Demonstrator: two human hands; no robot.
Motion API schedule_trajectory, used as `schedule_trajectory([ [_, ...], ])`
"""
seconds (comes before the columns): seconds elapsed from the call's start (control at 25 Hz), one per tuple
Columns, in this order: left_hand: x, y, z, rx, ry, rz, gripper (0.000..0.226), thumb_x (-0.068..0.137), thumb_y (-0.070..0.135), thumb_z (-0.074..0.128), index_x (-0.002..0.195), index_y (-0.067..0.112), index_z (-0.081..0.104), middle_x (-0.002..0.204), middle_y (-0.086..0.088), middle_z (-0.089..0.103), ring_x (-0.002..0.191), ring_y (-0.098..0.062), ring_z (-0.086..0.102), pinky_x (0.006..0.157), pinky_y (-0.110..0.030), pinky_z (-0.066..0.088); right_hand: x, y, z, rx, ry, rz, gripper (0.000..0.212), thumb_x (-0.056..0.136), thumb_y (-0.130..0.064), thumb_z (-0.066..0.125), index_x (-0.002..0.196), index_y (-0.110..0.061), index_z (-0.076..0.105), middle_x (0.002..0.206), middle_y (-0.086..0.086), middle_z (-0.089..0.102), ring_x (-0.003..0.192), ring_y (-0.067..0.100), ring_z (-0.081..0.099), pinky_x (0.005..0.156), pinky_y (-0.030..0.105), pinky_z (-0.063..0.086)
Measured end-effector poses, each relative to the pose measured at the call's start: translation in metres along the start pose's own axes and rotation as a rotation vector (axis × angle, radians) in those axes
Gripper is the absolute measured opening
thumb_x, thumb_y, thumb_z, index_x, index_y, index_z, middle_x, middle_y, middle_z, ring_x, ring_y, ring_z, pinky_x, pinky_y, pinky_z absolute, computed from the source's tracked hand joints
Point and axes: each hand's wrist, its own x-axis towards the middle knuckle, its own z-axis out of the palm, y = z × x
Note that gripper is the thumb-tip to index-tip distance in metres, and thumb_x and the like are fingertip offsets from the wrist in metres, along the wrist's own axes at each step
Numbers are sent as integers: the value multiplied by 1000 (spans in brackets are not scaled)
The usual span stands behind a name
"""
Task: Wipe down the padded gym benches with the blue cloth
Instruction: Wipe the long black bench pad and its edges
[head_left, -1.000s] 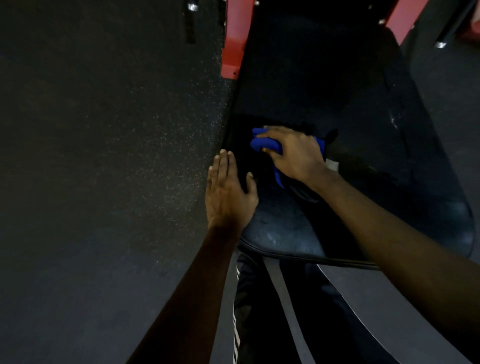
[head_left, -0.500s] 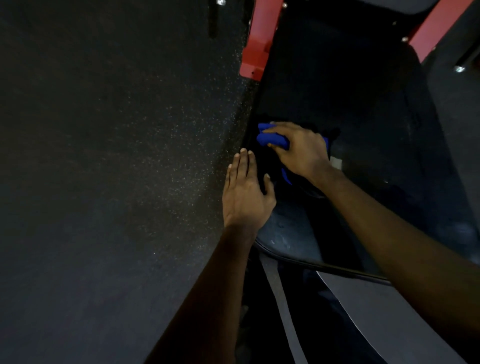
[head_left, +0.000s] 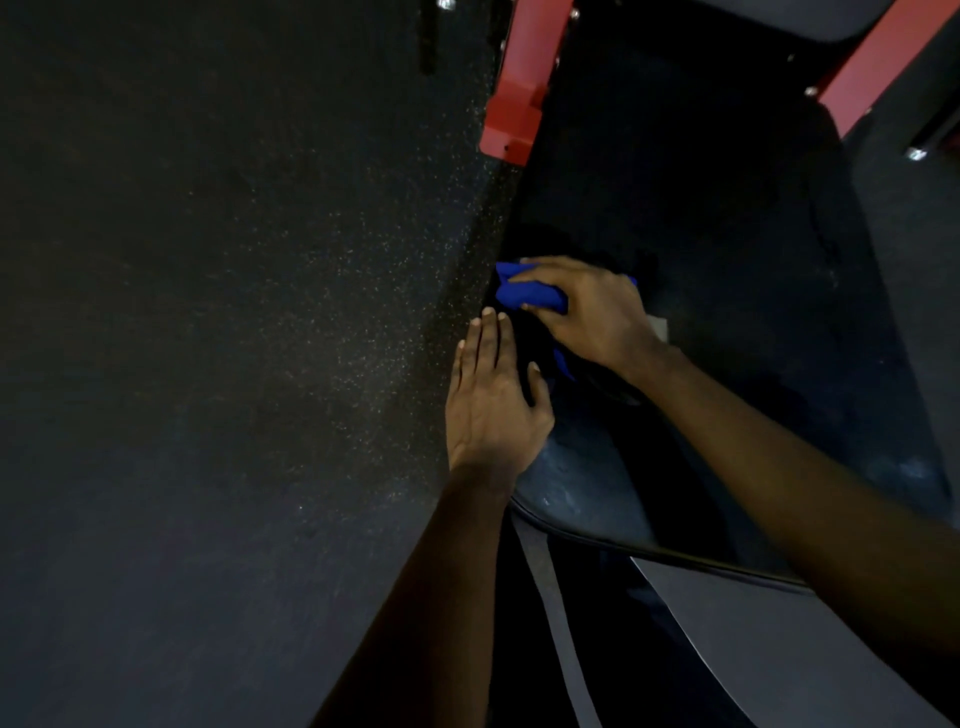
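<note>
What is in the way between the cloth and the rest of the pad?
Nothing visible lies on the far pad beyond the cloth, gripped by the right hand. On the near side, the left hand lies flat at the pad's left edge, close to the cloth.

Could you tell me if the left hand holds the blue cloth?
No, the right hand grips the blue cloth, while the left hand lies flat at the bench edge.

Dark speckled floor (head_left: 234, 312) on left. Red frame post (head_left: 519, 93) top centre, 2nd red bar (head_left: 878, 67) top right. Dark trousers (head_left: 550, 618) w/ pale stripe at bottom.
</note>
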Motion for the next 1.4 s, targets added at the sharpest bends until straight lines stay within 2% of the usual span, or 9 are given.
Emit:
schedule_trajectory([
  [0.16,1,0,2,13,5,1,69,98,37,35,158,7,23,167,-9,17,155,-19,10,127,-36,9,50,-2,3,-19,-3,5,36,91,-31,66,126,-35,66,139,-14,59,122,9,59,98,39,50],
  [0.48,-1,-1,2,-18,40,2,67,98,37,38,156,6,29,165,-10,23,154,-21,15,126,-37,13,-39,-9,-1,-3,37,45,39,92,-38,62,130,-42,63,143,-20,55,133,2,50,94,24,46],
  [0.72,0,-1,3,-12,38,2,66,99,38,37,157,7,28,165,-9,22,154,-20,15,126,-37,13,13,-2,2,-7,62,61,35,93,-35,64,128,-39,65,140,-16,58,123,6,57,95,30,50],
  [1.0,-1,-1,2,-17,28,8,67,103,41,45,158,9,25,167,-7,19,154,-19,12,126,-36,13,-85,12,-12,16,151,231,41,94,-37,66,134,-39,61,143,-18,55,125,5,55,94,24,47],
  [1.24,0,0,3,-11,46,14,67,102,41,48,158,10,27,166,-7,21,154,-20,16,126,-38,17,-25,33,-13,-10,173,323,37,94,-30,65,131,-29,64,139,-6,61,118,21,61,91,30,47],
  [1.4,0,0,3,-9,56,27,67,101,40,50,157,10,28,165,-8,23,153,-21,18,125,-39,19,-76,32,-21,30,133,307,39,95,-35,64,134,-36,61,140,-12,59,120,16,60,92,28,46],
])
